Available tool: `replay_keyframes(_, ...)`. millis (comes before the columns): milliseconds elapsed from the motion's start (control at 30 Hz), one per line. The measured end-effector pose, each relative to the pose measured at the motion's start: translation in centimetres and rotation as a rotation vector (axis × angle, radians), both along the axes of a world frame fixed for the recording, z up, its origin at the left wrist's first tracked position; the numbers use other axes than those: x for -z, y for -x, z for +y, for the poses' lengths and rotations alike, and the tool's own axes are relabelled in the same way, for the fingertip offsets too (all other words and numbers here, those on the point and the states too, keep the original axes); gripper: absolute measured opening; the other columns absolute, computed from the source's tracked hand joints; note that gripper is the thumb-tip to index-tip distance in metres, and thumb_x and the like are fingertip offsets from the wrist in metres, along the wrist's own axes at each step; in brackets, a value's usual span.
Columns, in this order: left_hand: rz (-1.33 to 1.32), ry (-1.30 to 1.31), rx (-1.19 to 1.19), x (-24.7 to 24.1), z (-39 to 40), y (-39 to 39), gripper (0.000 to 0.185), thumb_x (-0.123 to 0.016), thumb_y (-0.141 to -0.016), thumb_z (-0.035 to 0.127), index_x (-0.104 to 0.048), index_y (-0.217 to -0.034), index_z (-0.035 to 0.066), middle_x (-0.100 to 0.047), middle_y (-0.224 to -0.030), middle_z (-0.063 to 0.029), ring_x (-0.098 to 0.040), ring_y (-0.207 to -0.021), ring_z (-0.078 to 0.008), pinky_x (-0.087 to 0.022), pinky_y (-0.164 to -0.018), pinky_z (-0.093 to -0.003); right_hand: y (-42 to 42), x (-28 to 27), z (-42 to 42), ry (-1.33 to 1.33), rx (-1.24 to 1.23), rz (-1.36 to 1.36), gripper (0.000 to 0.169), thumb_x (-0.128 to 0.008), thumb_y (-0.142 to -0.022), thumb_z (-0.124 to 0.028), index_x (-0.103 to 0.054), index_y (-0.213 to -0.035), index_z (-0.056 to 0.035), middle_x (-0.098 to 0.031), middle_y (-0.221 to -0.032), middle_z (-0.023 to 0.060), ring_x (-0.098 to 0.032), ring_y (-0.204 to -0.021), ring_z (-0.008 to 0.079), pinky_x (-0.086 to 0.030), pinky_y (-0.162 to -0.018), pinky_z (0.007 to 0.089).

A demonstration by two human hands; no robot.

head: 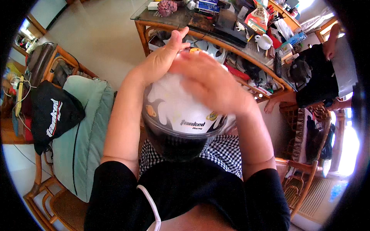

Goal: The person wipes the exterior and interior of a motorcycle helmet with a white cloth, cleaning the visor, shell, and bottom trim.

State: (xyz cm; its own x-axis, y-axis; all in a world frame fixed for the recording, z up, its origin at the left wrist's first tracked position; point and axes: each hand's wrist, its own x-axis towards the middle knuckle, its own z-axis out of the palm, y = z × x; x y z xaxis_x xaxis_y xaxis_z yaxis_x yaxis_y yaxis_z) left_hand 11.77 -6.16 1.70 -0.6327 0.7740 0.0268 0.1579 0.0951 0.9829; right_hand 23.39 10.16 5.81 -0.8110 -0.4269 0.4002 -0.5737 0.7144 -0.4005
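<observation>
A white Tanked Racing motorcycle helmet (170,101) with planet decals and a dark visor (179,147) sits on my lap, over black-and-white checked cloth (225,150). Its visor side faces my body. At the helmet's far left side my left hand (162,57) is raised, with thumb and fingers apart and nothing seen in it. My right hand (211,80), blurred, stretches flat across the top of the helmet, fingers towards my left hand. Whether either palm touches the shell cannot be told. The hands cover part of the helmet's far side.
Ahead stands a glass-topped rattan table (141,17) crowded with items, including a white teapot (263,42). A green cushion (83,138) and black Tanked bag (57,115) lie left on a rattan chair (43,196). Another person's leg (281,101) shows at right, near a rattan seat (306,173).
</observation>
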Motion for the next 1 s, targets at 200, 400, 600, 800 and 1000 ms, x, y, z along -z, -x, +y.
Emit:
replay_keyframes(200, -0.003, -0.007, 0.025, 0.7, -0.5, -0.1, 0.106, -0.015, -0.087, 0.085, -0.012, -0.16, 0.009, -0.038, -0.153, -0.0212, -0.034, -0.144, -0.0294, -0.024, -0.119, -0.0401, -1.1, 0.5, -1.0, -0.032, 0.126, 0.143, 0.034, -0.056, -0.087, -0.018, -0.066, -0.116, -0.0022, -0.064, -0.122, 0.015, -0.054, -0.121, 0.0347, -0.039, -0.107, 0.0468)
replay_keyframes(400, -0.045, -0.046, 0.062, 1.0, -0.4, -0.3, 0.105, -0.018, -0.088, 0.083, -0.011, -0.159, 0.006, -0.029, -0.159, -0.0202, -0.029, -0.147, -0.0275, -0.022, -0.12, -0.038, -8.6, 0.4, -5.2, -0.257, 0.238, 0.051, 0.05, -0.059, -0.087, -0.021, -0.057, -0.134, -0.0018, -0.05, -0.143, 0.0121, -0.039, -0.139, 0.0323, -0.028, -0.114, 0.055)
replay_keyframes(600, 0.021, -0.035, 0.058, 1.0, -0.5, -0.3, 0.102, -0.018, -0.091, 0.08, -0.014, -0.158, 0.003, -0.03, -0.157, -0.0216, -0.028, -0.147, -0.0265, -0.022, -0.12, -0.0362, -12.7, 2.7, -4.9, -0.23, 0.175, 0.011, 0.053, -0.064, -0.086, -0.02, -0.057, -0.136, -0.0035, -0.048, -0.149, 0.0097, -0.038, -0.143, 0.026, -0.023, -0.119, 0.0486)
replay_keyframes(800, 0.027, -0.007, 0.055, 1.1, 0.8, 0.1, 0.1, -0.017, -0.093, 0.078, -0.017, -0.158, 0.003, -0.035, -0.156, -0.0188, -0.031, -0.146, -0.0245, -0.022, -0.12, -0.0358, -12.2, 4.9, -1.7, 0.032, 0.125, 0.175, 0.033, -0.06, -0.092, -0.014, -0.064, -0.124, -0.0048, -0.063, -0.13, 0.0129, -0.058, -0.125, 0.0277, -0.043, -0.106, 0.0442)
replay_keyframes(1000, 0.077, -0.048, -0.029, 2.1, -0.4, 1.2, 0.096, -0.016, -0.095, 0.076, -0.031, -0.154, 0.001, -0.041, -0.153, -0.0169, -0.037, -0.142, -0.024, -0.025, -0.118, -0.0348, -11.0, 0.3, 2.2, 1.337, 0.263, 0.062, 0.028, -0.051, -0.1, -0.011, -0.06, -0.124, 0.0009, -0.065, -0.122, 0.0175, -0.063, -0.113, 0.028, -0.047, -0.102, 0.0391)
